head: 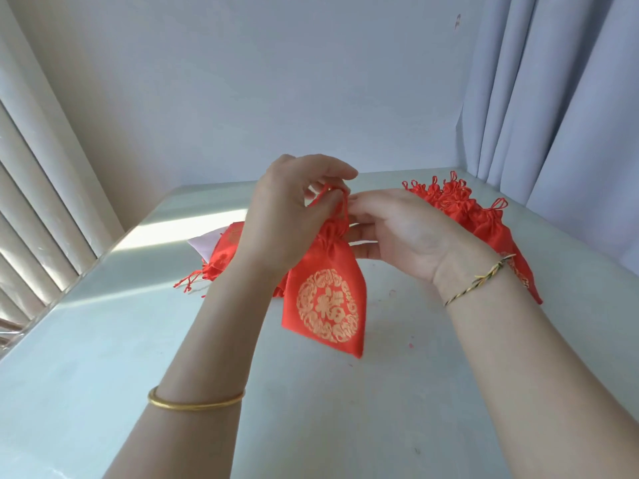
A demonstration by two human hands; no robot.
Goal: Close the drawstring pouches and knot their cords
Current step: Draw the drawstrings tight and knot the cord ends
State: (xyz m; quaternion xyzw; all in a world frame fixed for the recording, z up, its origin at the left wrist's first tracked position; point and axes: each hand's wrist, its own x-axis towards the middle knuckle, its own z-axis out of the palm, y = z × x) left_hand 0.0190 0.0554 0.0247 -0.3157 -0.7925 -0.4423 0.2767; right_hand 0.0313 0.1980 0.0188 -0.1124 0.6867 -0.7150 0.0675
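Knotting the cord of a red pouch, held up between two hands.

The left hand curls its thumb and fingers round a loop of the cord just above the gathered neck, probably to keep the mouth drawn shut while the knot forms. The right hand, palm up, reaches to the same cord and behind the neck. Its fingertips are hidden, so I cannot tell whether they pinch. The pouch hangs above a pale table, gold emblem facing out. A row of tied pouches lies on the right, and a heap of loose-corded pouches lies on the left, seemingly sorted into done and waiting.
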